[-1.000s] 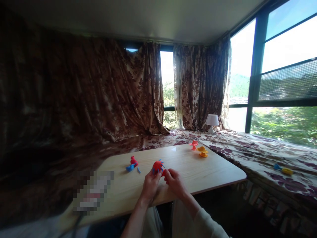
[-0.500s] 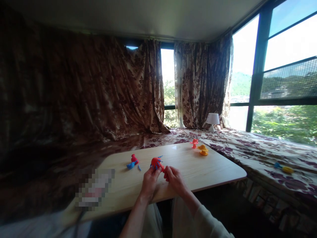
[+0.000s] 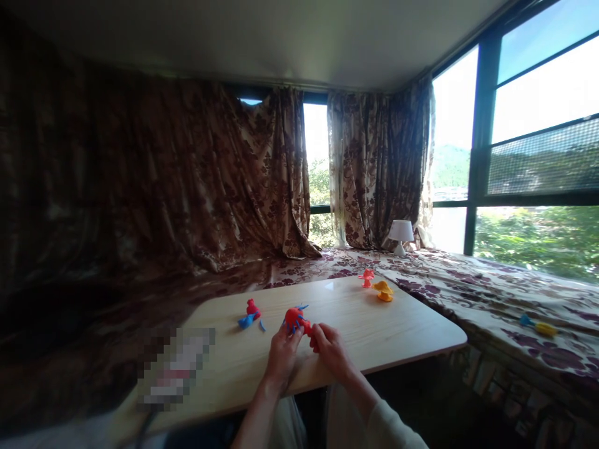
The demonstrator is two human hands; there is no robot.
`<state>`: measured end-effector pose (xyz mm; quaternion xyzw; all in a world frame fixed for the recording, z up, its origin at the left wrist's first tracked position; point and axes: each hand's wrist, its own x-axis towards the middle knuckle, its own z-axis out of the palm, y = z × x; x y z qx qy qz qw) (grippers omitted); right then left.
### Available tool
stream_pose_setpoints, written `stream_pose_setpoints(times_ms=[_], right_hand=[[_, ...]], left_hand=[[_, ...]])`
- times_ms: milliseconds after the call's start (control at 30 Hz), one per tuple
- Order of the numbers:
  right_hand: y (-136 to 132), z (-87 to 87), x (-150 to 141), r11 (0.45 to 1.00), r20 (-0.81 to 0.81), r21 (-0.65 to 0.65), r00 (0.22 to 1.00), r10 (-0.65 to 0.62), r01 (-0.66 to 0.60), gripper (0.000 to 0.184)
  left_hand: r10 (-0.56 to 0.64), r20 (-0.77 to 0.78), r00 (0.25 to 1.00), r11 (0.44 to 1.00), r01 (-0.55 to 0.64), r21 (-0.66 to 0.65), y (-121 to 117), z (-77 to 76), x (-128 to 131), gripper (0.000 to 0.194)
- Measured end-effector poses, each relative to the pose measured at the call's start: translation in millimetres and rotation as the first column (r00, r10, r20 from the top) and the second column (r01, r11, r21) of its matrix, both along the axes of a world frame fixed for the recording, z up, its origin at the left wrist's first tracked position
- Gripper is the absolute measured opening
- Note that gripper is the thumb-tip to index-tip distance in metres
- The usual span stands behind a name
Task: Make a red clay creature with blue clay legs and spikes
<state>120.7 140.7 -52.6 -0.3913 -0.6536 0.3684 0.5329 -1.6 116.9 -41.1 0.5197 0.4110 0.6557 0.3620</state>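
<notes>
Above the near part of the wooden table (image 3: 355, 343), a red rounded toy (image 3: 294, 318) with thin blue spikes is between my two hands. My left hand (image 3: 282, 352) is closed around its lower left side. The fingers of my right hand (image 3: 329, 347) pinch the narrow red end at its right; the fingertips are partly hidden. Left of the hands lie a blue toy piece (image 3: 246, 321), a dark pink toy piece (image 3: 253, 307) touching it, and a small blue sliver (image 3: 262, 325).
At the table's far right stand a coral toy figure (image 3: 367, 279) and an orange toy (image 3: 384, 291). A blurred-out flat object (image 3: 180, 368) lies at the left. A blue and yellow toy (image 3: 543, 327) rests on the flowered cover, and a white lamp (image 3: 401, 232) stands near the curtain.
The red toy has turned slightly in my hands, so its narrow red end shows more on the right. Both hands keep their hold. The camera view has tilted a little.
</notes>
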Motion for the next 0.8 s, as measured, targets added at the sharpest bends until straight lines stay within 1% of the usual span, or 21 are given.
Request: stream_pose_setpoints(times_ms=[100, 233, 333, 467, 600, 667, 800], right_hand=[[2.0, -1.2, -0.4, 1.000, -0.023, -0.015, 1.000, 0.010, -0.011, 0.047], [0.7, -1.2, -0.4, 1.000, -0.033, 0.019, 0.999, 0.013, -0.013, 0.042], [-2.4, 2.1, -0.2, 0.999, -0.019, 0.038, 1.000, 0.013, -0.012, 0.042], [-3.9, 6.8, 0.2, 1.000, -0.024, -0.007, 1.000, 0.009, -0.009, 0.045], [-1.2, 5.6, 0.4, 0.998, -0.074, -0.057, 0.997, 0.008, -0.012, 0.046], [-0.4, 3.0, 0.2, 0.999, -0.068, -0.036, 0.998, 0.001, -0.003, 0.043], [0.1, -1.1, 0.7, 0.993, 0.045, 0.076, 0.995, -0.089, 0.085, 0.038]], left_hand=[[-0.026, -0.006, 1.000, 1.000, 0.026, -0.003, -0.5, 0.1, 0.3, 0.024], [-0.060, 0.012, 0.998, 0.998, 0.060, -0.014, -0.4, 0.3, 1.7, 0.027], [-0.057, 0.031, 0.998, 0.998, 0.057, -0.021, 0.8, -0.2, 1.6, 0.029], [-0.029, 0.038, 0.999, 0.999, 0.030, -0.018, 0.0, 1.8, 1.1, 0.028], [-0.025, 0.018, 1.000, 1.000, 0.025, -0.012, -3.4, 4.9, 2.4, 0.026], [-0.034, -0.001, 0.999, 0.999, 0.034, -0.008, -3.8, 4.4, 3.3, 0.027], [-0.025, -0.043, 0.999, 1.000, 0.025, 0.004, -0.2, 1.0, 3.2, 0.029]])
